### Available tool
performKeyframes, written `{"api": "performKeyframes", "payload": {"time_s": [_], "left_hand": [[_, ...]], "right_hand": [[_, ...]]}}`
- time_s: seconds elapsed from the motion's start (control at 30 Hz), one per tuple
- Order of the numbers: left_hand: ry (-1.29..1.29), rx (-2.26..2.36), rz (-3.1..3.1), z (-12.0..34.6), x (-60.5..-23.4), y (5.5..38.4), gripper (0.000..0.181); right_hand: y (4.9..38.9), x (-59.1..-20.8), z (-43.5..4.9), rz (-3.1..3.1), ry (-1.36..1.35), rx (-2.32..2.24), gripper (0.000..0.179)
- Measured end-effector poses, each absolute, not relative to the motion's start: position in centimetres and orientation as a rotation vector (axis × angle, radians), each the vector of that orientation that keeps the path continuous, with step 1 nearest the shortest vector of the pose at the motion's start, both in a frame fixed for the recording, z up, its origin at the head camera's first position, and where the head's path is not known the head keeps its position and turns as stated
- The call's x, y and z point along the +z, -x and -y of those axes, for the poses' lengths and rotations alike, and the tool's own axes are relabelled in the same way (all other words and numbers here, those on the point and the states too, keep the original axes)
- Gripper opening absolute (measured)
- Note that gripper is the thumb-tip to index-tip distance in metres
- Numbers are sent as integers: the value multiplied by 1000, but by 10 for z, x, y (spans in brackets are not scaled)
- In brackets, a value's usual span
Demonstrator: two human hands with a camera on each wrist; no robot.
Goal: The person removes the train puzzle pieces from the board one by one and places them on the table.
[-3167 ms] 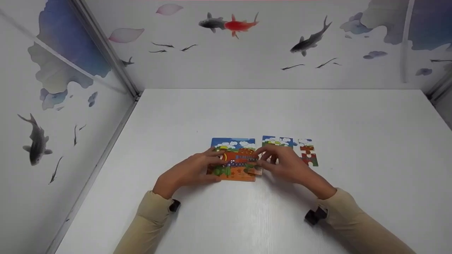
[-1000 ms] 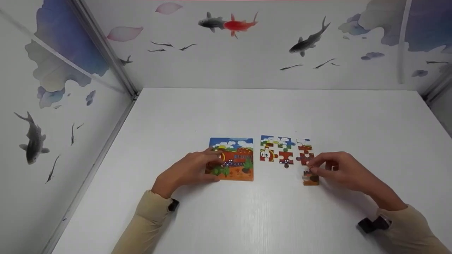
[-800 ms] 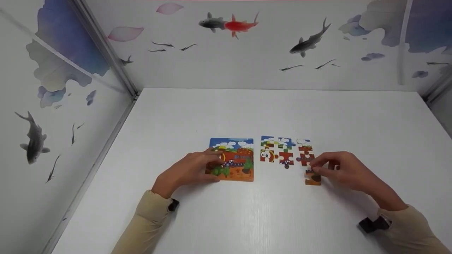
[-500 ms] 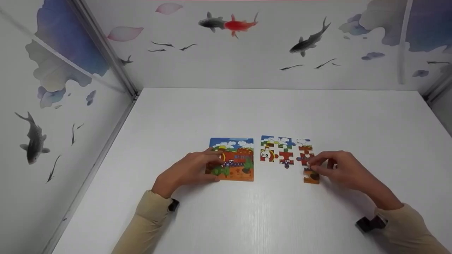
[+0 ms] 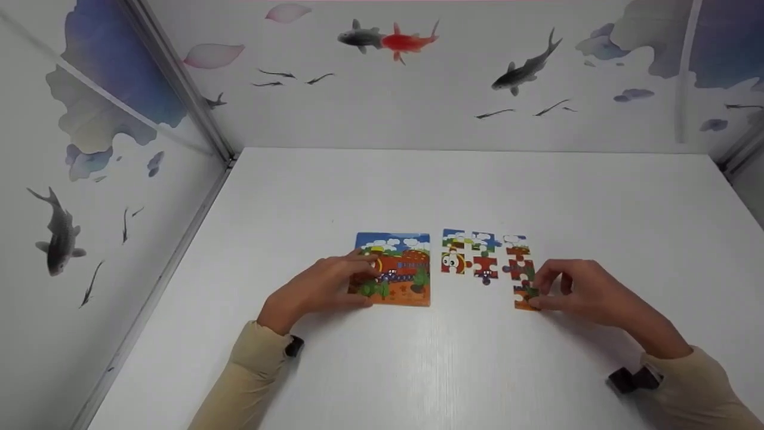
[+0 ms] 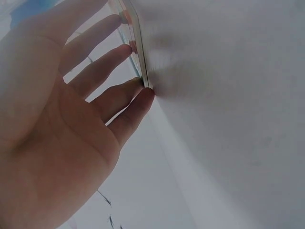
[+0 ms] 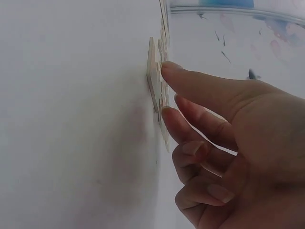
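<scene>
A square picture puzzle board [image 5: 412,292] showing a red train lies flat on the white table. My left hand [image 5: 319,286] rests at its left side, fingertips on the picture and thumb at the lower edge. In the left wrist view the fingertips [image 6: 125,49] touch the board's edge. My right hand [image 5: 588,292] holds an orange-bottomed puzzle piece [image 5: 521,300] by its right side between thumb and index finger. Its other fingers are curled. Directly above that piece lies a red train piece [image 5: 518,269], close or touching; the fingers partly hide their right edges.
Loose puzzle pieces lie between the board and my right hand: a cartoon-face piece [image 5: 452,263], a red piece [image 5: 484,267] and several sky pieces [image 5: 482,240] in a row above. White panels with painted fish [image 5: 361,37] border the table at the back and left.
My right hand has carried the orange-bottomed piece from the board to the right column. Its thumb has lately shifted down along the piece. The left hand stays put.
</scene>
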State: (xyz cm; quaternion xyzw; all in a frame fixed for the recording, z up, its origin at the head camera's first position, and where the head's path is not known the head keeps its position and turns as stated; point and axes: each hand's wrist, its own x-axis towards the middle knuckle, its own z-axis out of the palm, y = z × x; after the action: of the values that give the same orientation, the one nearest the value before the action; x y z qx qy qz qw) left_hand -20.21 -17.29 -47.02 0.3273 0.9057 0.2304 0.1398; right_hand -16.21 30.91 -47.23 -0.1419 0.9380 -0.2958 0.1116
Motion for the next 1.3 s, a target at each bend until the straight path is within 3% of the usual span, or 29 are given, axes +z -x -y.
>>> {"api": "performKeyframes", "payload": {"time_s": [0.5,0.97,1.3], "left_hand": [[-937,673,-2607,172,-468,201,52],[-953,713,-2583,173,-471,205,51],[-800,729,-2599,176,-474,205,78]], "right_hand": [[162,-475,-306,-2757,449,-900,14],[171,-474,-266,-2829,494,-1022,11],[180,-476,-223,-2789,607,-1070,12]]}}
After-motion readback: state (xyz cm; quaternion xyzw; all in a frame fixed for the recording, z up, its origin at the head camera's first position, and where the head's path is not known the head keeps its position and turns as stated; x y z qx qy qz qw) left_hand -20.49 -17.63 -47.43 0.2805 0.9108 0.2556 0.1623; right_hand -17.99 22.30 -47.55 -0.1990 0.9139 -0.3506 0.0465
